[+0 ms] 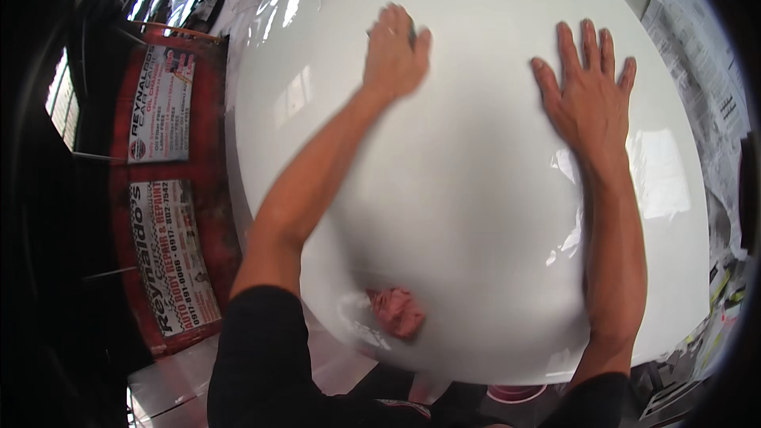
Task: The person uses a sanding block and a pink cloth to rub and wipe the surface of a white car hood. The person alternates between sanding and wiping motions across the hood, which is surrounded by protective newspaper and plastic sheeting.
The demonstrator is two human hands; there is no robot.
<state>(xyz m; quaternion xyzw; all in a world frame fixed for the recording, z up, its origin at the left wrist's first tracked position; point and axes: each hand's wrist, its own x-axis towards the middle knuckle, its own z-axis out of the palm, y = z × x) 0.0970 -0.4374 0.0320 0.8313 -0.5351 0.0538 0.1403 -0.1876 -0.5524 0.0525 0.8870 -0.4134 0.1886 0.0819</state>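
Panel [483, 166]: white, curved, directly before the person. Left to right: signs [176, 257], two, beyond it; left hand [392, 63], fingers closed over a dark pad [412, 32], against the panel; cloth [399, 315], pink, crumpled, on its near end; right hand [590, 107], flat on it, empty, fingers spread; paper [694, 40], far right. Step, apparently: rubbing the surface. Next stroke likely calls for even pressure.

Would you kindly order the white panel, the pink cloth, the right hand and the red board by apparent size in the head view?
1. White panel
2. Red board
3. Right hand
4. Pink cloth
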